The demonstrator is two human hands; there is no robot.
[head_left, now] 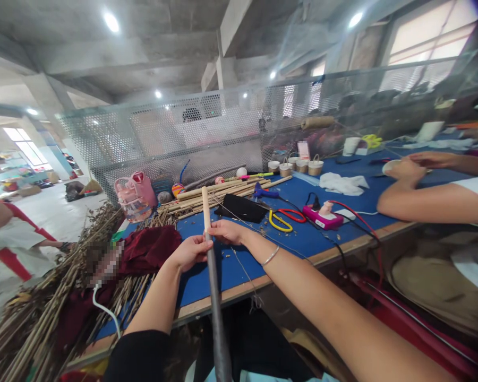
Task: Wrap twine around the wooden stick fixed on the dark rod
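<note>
A pale wooden stick [206,209] points away from me, its lower part running into a long dark grey tube [215,297] that comes down towards my lap. My left hand [191,250] is closed on the tube near its upper end, thumb on top. Just above and to the right, my right hand [227,232] pinches the stick close to where wood and tube meet. Beyond my hands lie a black cloth piece [242,207] and several loose wooden sticks [231,188]. Scissors [281,220] with yellow and red handles rest right of the cloth.
Dry twigs [43,297] and a maroon cloth [151,246] lie at left, near a pink bottle [139,192]. A blue glue gun [267,193] and a magenta power strip [322,216] with cables are at right. A co-worker's arms [434,193] rest farther right. A perforated metal screen [175,143] stands behind.
</note>
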